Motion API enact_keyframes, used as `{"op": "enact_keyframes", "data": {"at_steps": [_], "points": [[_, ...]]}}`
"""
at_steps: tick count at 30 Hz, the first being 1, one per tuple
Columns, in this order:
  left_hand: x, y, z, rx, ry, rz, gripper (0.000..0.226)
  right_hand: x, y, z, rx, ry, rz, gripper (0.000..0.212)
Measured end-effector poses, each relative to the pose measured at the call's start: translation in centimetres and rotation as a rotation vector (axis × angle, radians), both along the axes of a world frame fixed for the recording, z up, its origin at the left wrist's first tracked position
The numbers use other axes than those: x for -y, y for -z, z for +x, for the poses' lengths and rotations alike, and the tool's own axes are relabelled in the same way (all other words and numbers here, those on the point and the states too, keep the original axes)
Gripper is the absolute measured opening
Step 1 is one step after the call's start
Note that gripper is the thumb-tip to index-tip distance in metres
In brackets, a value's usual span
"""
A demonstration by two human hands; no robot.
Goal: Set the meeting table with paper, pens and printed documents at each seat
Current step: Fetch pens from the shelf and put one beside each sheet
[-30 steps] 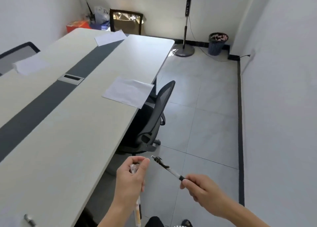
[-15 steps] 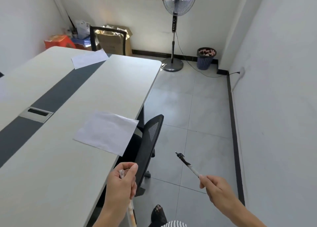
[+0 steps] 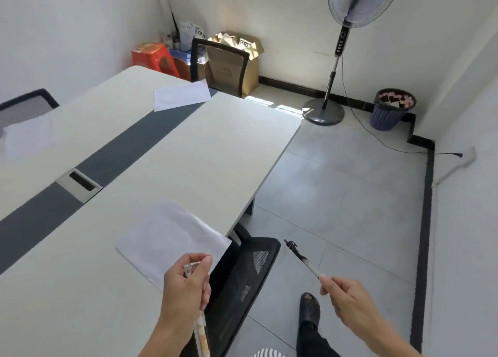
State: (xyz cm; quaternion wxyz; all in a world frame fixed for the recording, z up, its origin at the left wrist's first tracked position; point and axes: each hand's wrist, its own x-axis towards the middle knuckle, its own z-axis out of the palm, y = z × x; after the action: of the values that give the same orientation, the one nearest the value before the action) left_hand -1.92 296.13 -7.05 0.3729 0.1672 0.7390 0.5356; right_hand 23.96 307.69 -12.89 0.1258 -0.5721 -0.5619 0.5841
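The long meeting table is filling the left and middle of the view, pale on both sides with a dark strip running down its centre; everything else is placed here relative to it. A metal cable hatch is sitting in that strip. Along the table's right edge, at its near end, a black mesh chair is standing pushed partly under the top. A second chair is standing at the table's far end, and a third chair is showing at its left side. Beyond the far right corner a pedestal fan is standing on the tiled floor, with a blue waste basket further right of it.

Three sheets of paper are lying on the table: the near sheet by the right edge in front of the mesh chair, its corner just over the edge; a far sheet at the far end across the strip; and a left sheet by the left-side chair.

The left hand is hanging over the table's near right edge, fingers curled closed around a patterned pen held upright. The right hand is hovering off the table, over the floor right of the mesh chair, pinching the end of a black-and-white pen that is pointing up and back toward the table.
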Motion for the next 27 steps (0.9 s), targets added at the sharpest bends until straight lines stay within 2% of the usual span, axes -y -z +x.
{"op": "enact_keyframes", "data": {"at_steps": [6, 12, 18, 23, 27], "points": [[-6.3, -0.6, 1.0, 0.029, -0.247, 0.002, 0.009, -13.6, 1.1, -3.2, 0.101, -0.283, 0.042, 0.032], [-6.8, -1.0, 1.8, 0.072, -0.503, -0.027, 0.01, -21.8, 1.7, -13.4, 0.159, -0.637, 0.137, 0.034], [-3.6, -1.6, 0.0, 0.045, -0.7, -0.044, 0.011, -23.2, 3.5, -25.7, 0.292, -0.836, 0.43, 0.027], [-1.1, -1.4, -2.6, 0.024, -0.83, -0.013, 0.011, -21.9, 6.1, -32.8, 0.382, -0.836, 0.505, 0.028], [-0.2, -0.1, -4.3, 0.056, -0.893, -0.001, 0.015, -20.7, 9.4, -35.3, 0.498, -0.893, 0.513, 0.024]]}}
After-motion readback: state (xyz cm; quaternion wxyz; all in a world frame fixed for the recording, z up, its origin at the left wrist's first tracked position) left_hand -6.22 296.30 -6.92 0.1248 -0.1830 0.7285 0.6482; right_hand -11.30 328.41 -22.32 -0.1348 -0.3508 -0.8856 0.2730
